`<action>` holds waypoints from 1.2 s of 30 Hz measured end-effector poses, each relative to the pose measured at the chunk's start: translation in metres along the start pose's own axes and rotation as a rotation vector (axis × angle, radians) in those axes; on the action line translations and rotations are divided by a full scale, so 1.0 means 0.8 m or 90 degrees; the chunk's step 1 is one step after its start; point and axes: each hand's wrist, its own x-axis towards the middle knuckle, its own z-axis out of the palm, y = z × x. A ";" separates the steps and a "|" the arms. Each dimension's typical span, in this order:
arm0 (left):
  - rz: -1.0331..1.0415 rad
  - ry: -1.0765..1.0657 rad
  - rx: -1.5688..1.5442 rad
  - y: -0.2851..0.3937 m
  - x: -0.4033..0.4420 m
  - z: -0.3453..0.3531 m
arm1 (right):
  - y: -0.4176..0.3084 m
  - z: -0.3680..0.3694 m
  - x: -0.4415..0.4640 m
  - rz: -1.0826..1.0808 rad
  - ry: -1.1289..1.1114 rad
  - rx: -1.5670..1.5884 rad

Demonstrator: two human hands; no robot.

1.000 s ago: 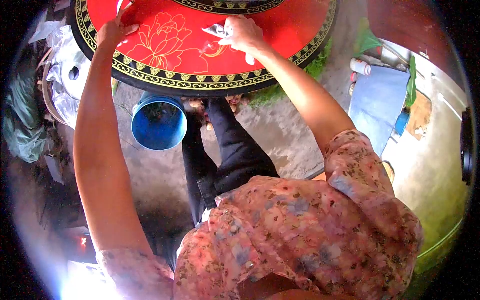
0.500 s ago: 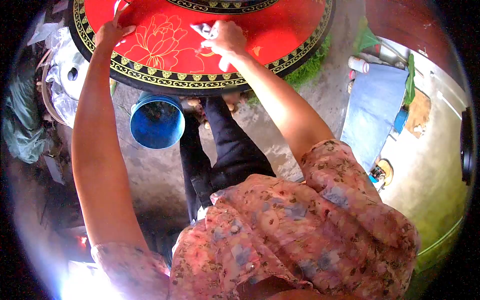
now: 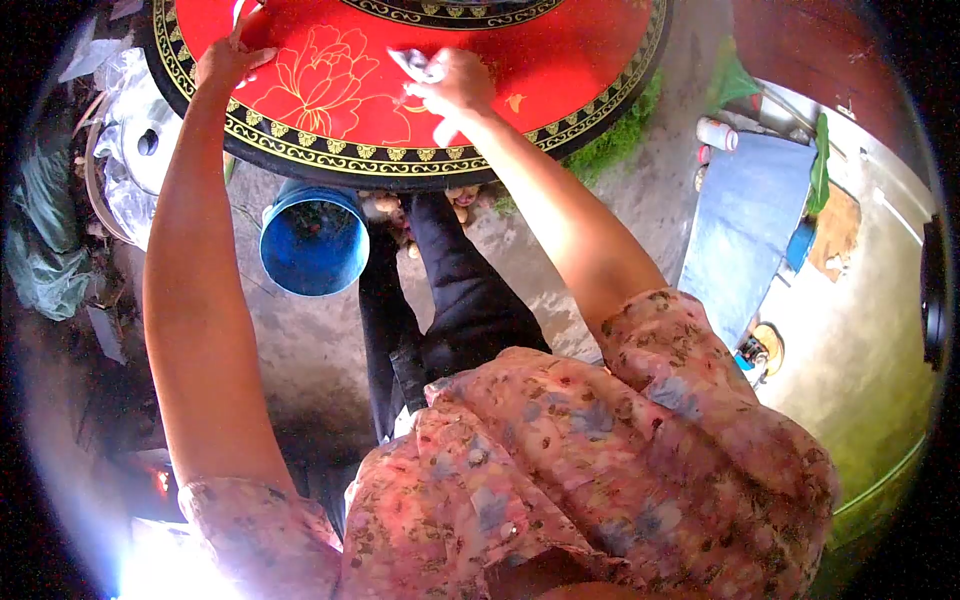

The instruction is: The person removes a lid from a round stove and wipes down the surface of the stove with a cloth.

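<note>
Fingers of the right hand (image 3: pixel 460 84) are clamped on a crumpled whitish cloth (image 3: pixel 415 66), held over the red table (image 3: pixel 580 60) inside its near edge. Near the table's left edge, the left hand (image 3: pixel 225 64)'s thumb is spread; whether its fingers are closed on a slim white item (image 3: pixel 238 12) cannot be told. Open red surface is spread between the hands and rightward.
</note>
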 end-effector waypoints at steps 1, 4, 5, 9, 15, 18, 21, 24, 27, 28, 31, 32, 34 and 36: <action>-0.012 -0.010 -0.018 0.004 -0.001 0.000 | 0.017 -0.005 -0.007 -0.017 0.000 -0.034; -0.029 -0.010 0.026 0.012 -0.003 -0.007 | 0.018 -0.011 -0.019 0.092 0.014 0.009; -0.041 -0.016 0.008 0.014 -0.004 -0.007 | -0.001 -0.018 -0.011 0.112 -0.011 0.035; -0.047 -0.018 -0.023 0.023 -0.013 -0.012 | 0.002 -0.010 -0.001 0.074 -0.018 0.069; -0.005 -0.018 0.054 -0.007 0.010 0.008 | -0.013 -0.015 -0.005 0.089 -0.012 -0.005; 0.017 -0.025 0.020 -0.010 0.002 0.005 | -0.023 -0.006 0.011 0.004 -0.029 0.007; 0.017 -0.014 0.000 -0.012 0.012 0.007 | -0.001 -0.006 0.003 -0.024 0.008 0.060; 0.023 0.027 0.057 -0.025 0.015 0.019 | 0.002 -0.013 -0.011 0.035 0.022 0.010; 0.019 0.006 0.022 -0.020 0.013 0.015 | -0.037 -0.016 0.010 -0.004 0.002 -0.070; 0.019 -0.003 0.013 -0.016 0.010 0.012 | -0.043 -0.018 0.012 0.033 -0.069 0.005; 0.029 0.038 0.030 -0.019 0.010 0.013 | -0.007 -0.011 0.013 -0.040 -0.060 -0.007; 0.033 0.060 0.042 -0.021 0.010 0.018 | 0.020 -0.007 0.010 -0.042 -0.041 -0.002; 0.028 0.029 0.003 -0.025 0.014 0.017 | 0.018 -0.037 -0.020 0.109 -0.074 0.119; 0.025 0.011 -0.031 -0.018 0.007 0.012 | 0.004 -0.022 -0.014 0.016 -0.047 0.011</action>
